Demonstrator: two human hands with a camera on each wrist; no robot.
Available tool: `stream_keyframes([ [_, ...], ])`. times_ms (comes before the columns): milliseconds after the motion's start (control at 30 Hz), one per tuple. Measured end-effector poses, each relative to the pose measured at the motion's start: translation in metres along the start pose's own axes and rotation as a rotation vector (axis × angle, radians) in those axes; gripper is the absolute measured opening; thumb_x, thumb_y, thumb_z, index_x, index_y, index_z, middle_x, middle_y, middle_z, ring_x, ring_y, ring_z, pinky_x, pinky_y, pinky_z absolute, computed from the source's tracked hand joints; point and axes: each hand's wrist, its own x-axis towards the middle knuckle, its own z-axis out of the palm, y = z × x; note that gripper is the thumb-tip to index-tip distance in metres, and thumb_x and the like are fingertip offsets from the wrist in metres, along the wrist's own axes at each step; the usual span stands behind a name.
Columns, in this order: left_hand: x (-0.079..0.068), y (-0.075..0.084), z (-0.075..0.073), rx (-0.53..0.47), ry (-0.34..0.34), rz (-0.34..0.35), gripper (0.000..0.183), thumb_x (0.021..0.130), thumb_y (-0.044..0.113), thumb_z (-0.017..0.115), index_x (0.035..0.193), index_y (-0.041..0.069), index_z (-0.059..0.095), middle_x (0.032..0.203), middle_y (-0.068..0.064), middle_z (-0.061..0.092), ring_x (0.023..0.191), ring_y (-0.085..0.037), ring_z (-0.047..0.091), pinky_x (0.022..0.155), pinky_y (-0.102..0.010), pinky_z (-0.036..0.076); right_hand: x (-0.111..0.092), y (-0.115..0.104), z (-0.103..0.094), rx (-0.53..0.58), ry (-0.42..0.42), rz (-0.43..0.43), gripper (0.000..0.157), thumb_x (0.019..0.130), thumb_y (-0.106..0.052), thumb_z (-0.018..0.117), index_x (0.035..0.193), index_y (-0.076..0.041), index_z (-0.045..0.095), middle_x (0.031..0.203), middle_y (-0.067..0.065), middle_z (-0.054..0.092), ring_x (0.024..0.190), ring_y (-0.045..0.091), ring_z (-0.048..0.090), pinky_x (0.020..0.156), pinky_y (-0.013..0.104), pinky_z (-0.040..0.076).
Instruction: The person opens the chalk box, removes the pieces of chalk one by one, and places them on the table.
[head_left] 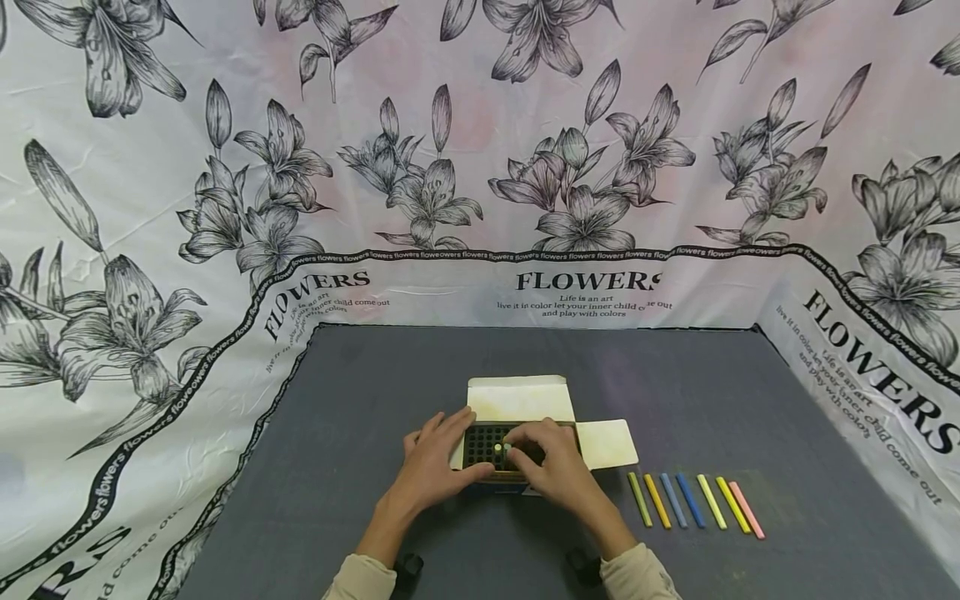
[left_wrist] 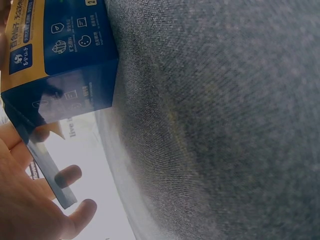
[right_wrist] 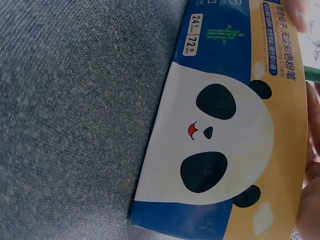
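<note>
A chalk box [right_wrist: 225,135] with a panda on its blue and yellow front stands with its lid flaps spread and a dark holed insert [head_left: 477,442] inside. My left hand [head_left: 435,462] rests on the box's left side, fingers extended towards the back corner and thumb along the near edge. In the left wrist view, its fingers touch a side flap [left_wrist: 52,172]. Over the insert, my right hand [head_left: 551,458] pinches a chalk stick, which looks green [right_wrist: 312,74] in the right wrist view. Just left of those fingertips, a pale yellow chalk [head_left: 497,450] stands in the insert.
Several chalk sticks lie in a row on the grey cloth to the right of the box, from a green chalk [head_left: 640,500] to a pink chalk [head_left: 747,510]. A flower-printed curtain [head_left: 450,287] borders the table [head_left: 375,375] at the back and sides.
</note>
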Motion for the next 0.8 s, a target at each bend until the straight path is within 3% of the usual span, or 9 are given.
stream_keyframes([
  [200, 0.0, 0.0, 0.001, -0.002, 0.002, 0.001, 0.084, 0.087, 0.062, 0.072, 0.156, 0.024, 0.044, 0.163, 0.001, 0.041, 0.152, -0.043, 0.03, 0.111, -0.069, 0.021, 0.0, -0.003, -0.006, 0.094, 0.076, -0.052, 0.016, 0.091, -0.004, 0.074, 0.106, -0.009, 0.072, 0.082, -0.009, 0.061, 0.073, 0.009, 0.049, 0.068, 0.027, 0.044],
  [467, 0.0, 0.0, 0.0, -0.001, 0.0, -0.002, 0.084, 0.086, 0.063, 0.072, 0.156, 0.024, 0.044, 0.163, 0.001, 0.041, 0.152, -0.043, 0.029, 0.111, -0.068, 0.021, -0.004, -0.008, -0.018, 0.099, 0.195, -0.031, 0.018, 0.091, 0.0, 0.073, 0.106, -0.01, 0.072, 0.089, -0.008, 0.065, 0.08, 0.008, 0.054, 0.085, 0.036, 0.035],
  [667, 0.0, 0.0, 0.0, -0.004, 0.002, -0.002, 0.084, 0.086, 0.062, 0.073, 0.156, 0.025, 0.045, 0.163, 0.001, 0.041, 0.152, -0.043, 0.029, 0.111, -0.068, 0.021, -0.006, -0.007, -0.028, 0.131, 0.264, -0.035, 0.02, 0.09, 0.002, 0.073, 0.104, -0.012, 0.072, 0.09, -0.005, 0.067, 0.081, 0.009, 0.055, 0.086, 0.035, 0.032],
  [800, 0.0, 0.0, 0.001, -0.004, -0.004, -0.003, 0.084, 0.086, 0.063, 0.072, 0.156, 0.025, 0.045, 0.163, 0.002, 0.041, 0.152, -0.042, 0.029, 0.11, -0.068, 0.021, -0.009, -0.001, -0.036, 0.155, 0.284, -0.021, 0.02, 0.089, 0.005, 0.072, 0.103, -0.009, 0.072, 0.086, -0.003, 0.065, 0.08, 0.009, 0.055, 0.091, 0.041, 0.03],
])
